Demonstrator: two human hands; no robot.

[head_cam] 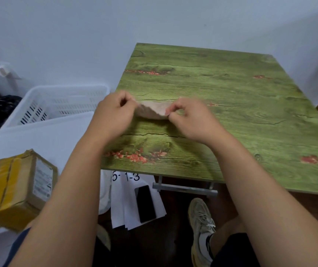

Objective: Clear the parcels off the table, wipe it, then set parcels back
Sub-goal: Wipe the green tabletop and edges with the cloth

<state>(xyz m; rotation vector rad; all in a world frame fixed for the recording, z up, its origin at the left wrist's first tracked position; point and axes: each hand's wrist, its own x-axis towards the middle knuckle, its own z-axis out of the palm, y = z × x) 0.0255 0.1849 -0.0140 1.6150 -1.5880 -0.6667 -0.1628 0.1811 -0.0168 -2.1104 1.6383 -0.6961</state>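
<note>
— Hands, what do we hold?
— We pinch one beige cloth between left hand and right hand, above the table.
— Parcel?
— One parcel lies left of the table.

Left hand and right hand pinching what looks like a cloth, over green table
</note>
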